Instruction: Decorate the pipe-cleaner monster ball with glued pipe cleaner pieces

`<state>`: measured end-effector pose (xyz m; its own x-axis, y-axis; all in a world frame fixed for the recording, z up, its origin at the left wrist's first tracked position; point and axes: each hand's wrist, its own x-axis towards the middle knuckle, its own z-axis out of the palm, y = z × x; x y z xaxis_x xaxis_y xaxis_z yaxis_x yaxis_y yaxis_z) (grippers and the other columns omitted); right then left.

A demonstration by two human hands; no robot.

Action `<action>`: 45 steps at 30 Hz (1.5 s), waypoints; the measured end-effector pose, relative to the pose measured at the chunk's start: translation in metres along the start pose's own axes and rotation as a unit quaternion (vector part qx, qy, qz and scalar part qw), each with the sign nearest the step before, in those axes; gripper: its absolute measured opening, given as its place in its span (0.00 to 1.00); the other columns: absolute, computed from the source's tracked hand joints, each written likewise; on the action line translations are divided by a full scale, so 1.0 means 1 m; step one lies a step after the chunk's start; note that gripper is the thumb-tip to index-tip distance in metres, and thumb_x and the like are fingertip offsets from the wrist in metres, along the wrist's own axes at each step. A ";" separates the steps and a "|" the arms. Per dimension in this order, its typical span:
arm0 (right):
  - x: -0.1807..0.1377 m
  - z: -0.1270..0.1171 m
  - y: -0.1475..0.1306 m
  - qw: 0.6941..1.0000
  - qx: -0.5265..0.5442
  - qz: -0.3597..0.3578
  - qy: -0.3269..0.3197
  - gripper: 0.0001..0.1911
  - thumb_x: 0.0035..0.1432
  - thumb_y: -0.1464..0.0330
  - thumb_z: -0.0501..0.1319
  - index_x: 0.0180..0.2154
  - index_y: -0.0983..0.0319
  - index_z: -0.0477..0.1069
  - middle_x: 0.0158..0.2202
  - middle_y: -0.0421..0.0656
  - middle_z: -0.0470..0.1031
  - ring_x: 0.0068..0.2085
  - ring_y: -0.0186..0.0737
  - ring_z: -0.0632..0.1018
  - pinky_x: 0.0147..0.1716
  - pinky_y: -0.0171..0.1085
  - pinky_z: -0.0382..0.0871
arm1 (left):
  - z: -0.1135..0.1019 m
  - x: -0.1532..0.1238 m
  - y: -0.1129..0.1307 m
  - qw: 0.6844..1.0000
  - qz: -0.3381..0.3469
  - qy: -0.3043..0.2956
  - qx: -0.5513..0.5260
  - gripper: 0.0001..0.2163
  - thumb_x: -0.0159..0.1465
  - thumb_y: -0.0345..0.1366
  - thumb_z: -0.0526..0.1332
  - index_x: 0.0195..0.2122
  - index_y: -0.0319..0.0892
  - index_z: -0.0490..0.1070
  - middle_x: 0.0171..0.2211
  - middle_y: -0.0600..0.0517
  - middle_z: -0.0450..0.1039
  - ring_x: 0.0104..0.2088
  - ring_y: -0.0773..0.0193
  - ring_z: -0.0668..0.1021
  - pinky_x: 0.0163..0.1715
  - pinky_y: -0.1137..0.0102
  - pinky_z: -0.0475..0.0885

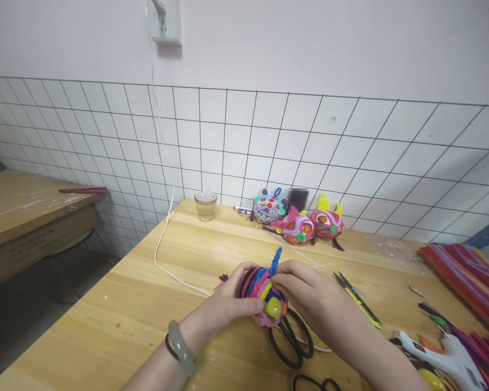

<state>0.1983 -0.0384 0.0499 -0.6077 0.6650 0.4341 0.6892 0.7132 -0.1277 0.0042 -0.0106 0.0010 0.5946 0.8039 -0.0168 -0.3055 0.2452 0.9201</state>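
Gripping the toy (257, 287) from its left with the left hand (231, 302). Touching its raised stalk (276, 260) from the right with the right hand (305, 283), pinching or only resting, not clear.

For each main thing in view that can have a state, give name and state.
Left hand, curled around decorated ball
Decorated ball, held, blue stalk upward
Right hand, touching decorated ball
Glass, upright, pale liquid inside
Wall socket, plug inserted
Glue gun, lying on its side
Scissors, blades hidden, open or shut unclear
Marker, lying down
Three other balls, unheld
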 end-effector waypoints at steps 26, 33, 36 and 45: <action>0.007 0.001 -0.020 0.993 -0.108 0.011 0.052 0.11 0.60 0.75 0.51 0.30 0.62 0.70 0.26 0.44 0.72 0.27 0.38 0.73 0.26 0.34 0.64 | -0.001 0.001 -0.003 0.999 0.019 0.033 0.013 0.30 0.45 0.34 0.71 0.48 0.45 0.60 0.45 0.48 0.69 0.46 0.55 0.71 0.48 0.61 0.63; 0.007 0.002 -0.024 0.994 -0.088 0.034 0.055 0.10 0.58 0.75 0.52 0.31 0.62 0.70 0.25 0.44 0.71 0.26 0.37 0.73 0.24 0.33 0.65 | -0.002 0.001 -0.005 0.999 0.015 0.033 0.008 0.30 0.45 0.33 0.72 0.47 0.46 0.61 0.43 0.50 0.69 0.43 0.57 0.72 0.47 0.61 0.63; 0.007 0.003 -0.025 0.993 -0.098 0.029 0.063 0.10 0.59 0.75 0.52 0.30 0.62 0.70 0.25 0.43 0.71 0.26 0.37 0.73 0.24 0.33 0.64 | -0.003 0.001 -0.007 0.999 0.011 0.038 0.011 0.30 0.45 0.33 0.71 0.48 0.47 0.60 0.42 0.51 0.70 0.42 0.58 0.73 0.47 0.60 0.63; 0.007 0.000 -0.028 0.994 -0.087 0.019 0.070 0.12 0.60 0.75 0.50 0.30 0.63 0.71 0.26 0.45 0.71 0.27 0.38 0.72 0.25 0.34 0.66 | -0.001 0.000 -0.006 0.999 -0.004 0.043 -0.022 0.31 0.44 0.33 0.71 0.49 0.46 0.60 0.44 0.49 0.70 0.44 0.56 0.73 0.47 0.60 0.63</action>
<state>0.1748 -0.0535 0.0561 -0.5277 0.6448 0.5530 0.7755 0.6313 0.0040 0.0056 -0.0112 -0.0049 0.5311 0.8452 -0.0599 -0.3339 0.2738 0.9020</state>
